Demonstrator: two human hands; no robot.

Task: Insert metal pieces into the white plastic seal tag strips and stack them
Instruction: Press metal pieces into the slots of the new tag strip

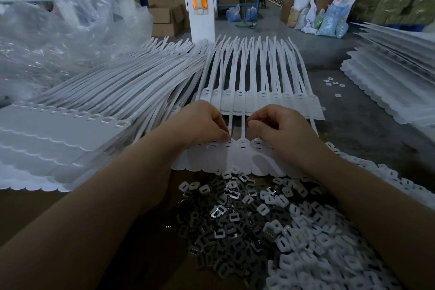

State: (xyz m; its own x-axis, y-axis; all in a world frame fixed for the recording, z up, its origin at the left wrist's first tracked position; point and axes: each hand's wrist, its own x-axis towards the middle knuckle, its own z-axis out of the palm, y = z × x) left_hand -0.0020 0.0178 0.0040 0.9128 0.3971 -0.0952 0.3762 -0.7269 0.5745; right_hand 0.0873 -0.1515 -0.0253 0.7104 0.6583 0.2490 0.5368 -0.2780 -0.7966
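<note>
A white seal tag strip (235, 160) lies across the table just in front of me, its thin tails running away. My left hand (202, 125) has curled fingers with the tips pressed down on a tag head slot; whatever is pinched there is hidden. My right hand (280, 127) is curled the same way over a tag head to the right, fingertips down at a slot. A heap of dark metal pieces (221, 219) lies near me, mixed with white plastic caps (313, 238) on the right. Another tag strip (261, 101) lies flat behind my hands.
A tall stack of tag strips (58, 139) sits at the left with tails fanning back. More stacked strips (395, 73) lie at the right. Crumpled clear plastic (58, 37) fills the far left. A white machine column (200, 0) stands behind. A few loose caps (332, 82) lie on the table.
</note>
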